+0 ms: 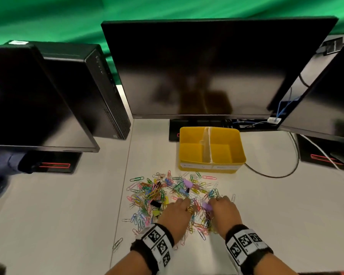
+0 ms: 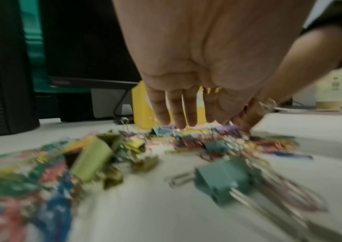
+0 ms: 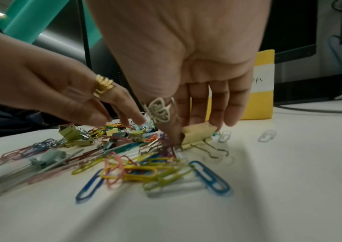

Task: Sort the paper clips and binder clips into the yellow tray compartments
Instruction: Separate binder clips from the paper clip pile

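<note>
I see both hands on the clips (image 1: 167,197) pile before the tray (image 1: 240,147); left hand (image 1: 176,212) fingers straight, right hand (image 1: 224,212) pinches a binder clip (image 3: 197,135)

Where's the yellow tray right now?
In the head view the yellow tray sits right of centre on the desk, just beyond the clip pile, in front of the middle monitor.
</note>
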`<act>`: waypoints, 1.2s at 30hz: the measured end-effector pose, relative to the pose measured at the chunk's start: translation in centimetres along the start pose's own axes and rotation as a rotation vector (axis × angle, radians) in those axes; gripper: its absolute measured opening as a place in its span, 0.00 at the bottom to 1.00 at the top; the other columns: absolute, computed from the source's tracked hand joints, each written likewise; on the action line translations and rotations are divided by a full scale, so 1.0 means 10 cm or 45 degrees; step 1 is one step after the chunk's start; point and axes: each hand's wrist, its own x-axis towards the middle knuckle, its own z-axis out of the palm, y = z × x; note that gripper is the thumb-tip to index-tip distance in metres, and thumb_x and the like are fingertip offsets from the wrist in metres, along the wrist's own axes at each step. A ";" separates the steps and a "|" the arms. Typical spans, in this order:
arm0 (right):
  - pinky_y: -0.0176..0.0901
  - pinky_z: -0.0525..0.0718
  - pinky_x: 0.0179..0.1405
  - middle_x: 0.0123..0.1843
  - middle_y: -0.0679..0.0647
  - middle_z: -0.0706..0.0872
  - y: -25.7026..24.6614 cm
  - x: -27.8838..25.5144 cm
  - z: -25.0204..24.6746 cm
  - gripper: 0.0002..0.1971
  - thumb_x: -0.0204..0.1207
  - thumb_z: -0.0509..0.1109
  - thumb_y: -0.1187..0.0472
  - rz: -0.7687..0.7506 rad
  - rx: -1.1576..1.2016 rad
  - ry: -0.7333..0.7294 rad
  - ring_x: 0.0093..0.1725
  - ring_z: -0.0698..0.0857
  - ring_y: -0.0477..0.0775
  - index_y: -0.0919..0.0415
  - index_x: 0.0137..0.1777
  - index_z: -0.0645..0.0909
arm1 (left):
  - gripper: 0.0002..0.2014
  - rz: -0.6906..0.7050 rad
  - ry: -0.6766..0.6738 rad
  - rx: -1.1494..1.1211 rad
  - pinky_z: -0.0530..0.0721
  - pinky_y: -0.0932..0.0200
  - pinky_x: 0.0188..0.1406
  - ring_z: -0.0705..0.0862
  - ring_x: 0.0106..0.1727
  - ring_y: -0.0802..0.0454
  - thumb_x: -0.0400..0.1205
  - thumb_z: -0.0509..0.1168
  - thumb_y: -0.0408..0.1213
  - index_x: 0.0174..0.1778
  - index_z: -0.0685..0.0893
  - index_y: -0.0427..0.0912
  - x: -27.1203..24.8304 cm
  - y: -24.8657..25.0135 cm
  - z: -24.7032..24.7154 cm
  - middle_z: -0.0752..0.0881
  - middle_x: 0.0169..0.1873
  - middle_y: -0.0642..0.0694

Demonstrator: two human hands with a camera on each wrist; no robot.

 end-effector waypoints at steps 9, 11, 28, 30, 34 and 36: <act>0.41 0.79 0.56 0.62 0.57 0.81 0.21 0.09 -0.04 0.15 0.78 0.59 0.65 0.015 0.201 0.110 0.66 0.74 0.56 0.60 0.64 0.73 | 0.14 -0.154 -0.017 -0.058 0.81 0.46 0.64 0.72 0.71 0.39 0.82 0.56 0.20 0.62 0.80 0.30 0.26 0.10 -0.16 0.73 0.67 0.35; 0.42 0.78 0.56 0.61 0.58 0.82 0.31 0.11 -0.09 0.14 0.78 0.59 0.64 0.031 0.210 0.160 0.64 0.75 0.57 0.60 0.63 0.74 | 0.16 -0.160 -0.010 -0.052 0.81 0.46 0.65 0.73 0.71 0.40 0.82 0.56 0.20 0.63 0.79 0.31 0.27 0.07 -0.15 0.74 0.68 0.35; 0.42 0.78 0.63 0.70 0.58 0.71 0.32 -0.14 0.13 0.29 0.71 0.72 0.61 -0.203 0.305 -0.037 0.67 0.74 0.56 0.54 0.71 0.66 | 0.21 -0.276 -0.131 -0.308 0.79 0.52 0.62 0.78 0.65 0.46 0.81 0.63 0.50 0.63 0.82 0.40 -0.30 -0.09 -0.15 0.76 0.65 0.44; 0.41 0.78 0.58 0.64 0.58 0.71 0.28 -0.17 0.23 0.29 0.69 0.74 0.63 -0.162 0.348 -0.084 0.61 0.75 0.56 0.56 0.68 0.67 | 0.24 -0.338 -0.125 -0.341 0.80 0.51 0.64 0.78 0.66 0.46 0.78 0.67 0.53 0.65 0.80 0.42 -0.32 -0.07 -0.06 0.74 0.67 0.46; 0.41 0.78 0.59 0.63 0.60 0.72 0.14 -0.05 0.25 0.29 0.68 0.71 0.69 -0.119 0.451 -0.056 0.58 0.76 0.56 0.57 0.68 0.66 | 0.25 -0.315 -0.054 -0.330 0.82 0.50 0.64 0.77 0.67 0.46 0.81 0.67 0.37 0.75 0.70 0.45 -0.27 -0.03 0.04 0.68 0.71 0.45; 0.42 0.77 0.61 0.65 0.60 0.72 0.09 0.03 0.20 0.28 0.70 0.69 0.69 -0.159 0.425 -0.043 0.61 0.77 0.57 0.58 0.69 0.66 | 0.22 -0.272 -0.041 -0.228 0.83 0.47 0.61 0.76 0.66 0.43 0.84 0.60 0.30 0.75 0.69 0.43 -0.26 -0.04 0.03 0.69 0.69 0.41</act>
